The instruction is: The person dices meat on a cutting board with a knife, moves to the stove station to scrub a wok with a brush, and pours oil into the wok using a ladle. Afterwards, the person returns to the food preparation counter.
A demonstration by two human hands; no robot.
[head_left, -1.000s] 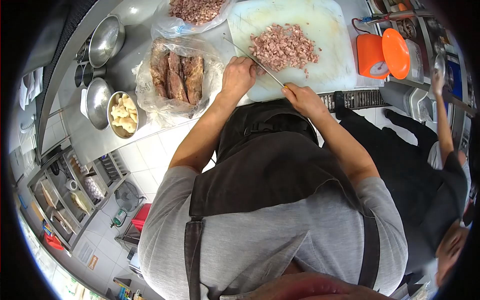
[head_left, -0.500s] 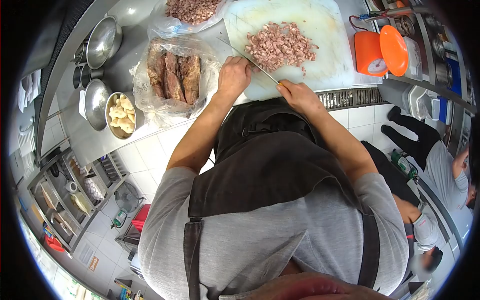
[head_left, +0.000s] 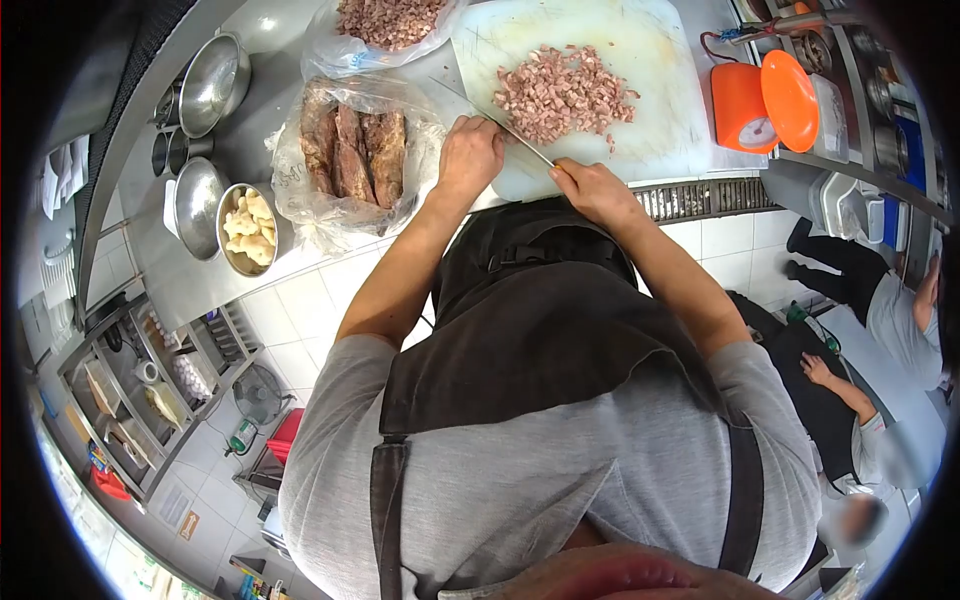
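On my feed I see a grey short-sleeved shirt [head_left: 530, 490] under a dark apron [head_left: 530, 360], with wide shoulder straps [head_left: 389, 500] and a black buckle [head_left: 517, 256].

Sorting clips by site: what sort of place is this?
Probably a commercial kitchen: chopped meat lies on a large cutting board, metal bowls stand on a steel counter, and an orange scale sits beside the board.

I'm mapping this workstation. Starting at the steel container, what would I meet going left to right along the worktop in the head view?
Steel container of pale chunks, bagged meat slabs, left hand, diced meat on the cutting board, orange scale.
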